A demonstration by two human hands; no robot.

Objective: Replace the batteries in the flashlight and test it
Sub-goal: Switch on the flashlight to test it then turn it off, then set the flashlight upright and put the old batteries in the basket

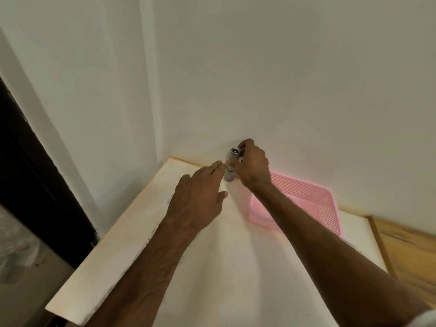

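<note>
Gripping upright flashlight [232, 165]: right hand [253, 165]; left hand [198, 197] open, fingertips touching it.

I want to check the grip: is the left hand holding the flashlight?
No: the right hand grips the upright flashlight, while the left hand is open, its fingertips just beside it.

A small silver metal flashlight [231, 165] stands nearly upright on the pale tabletop [212, 267] near the wall corner, its round end facing up, tilted slightly.
</note>
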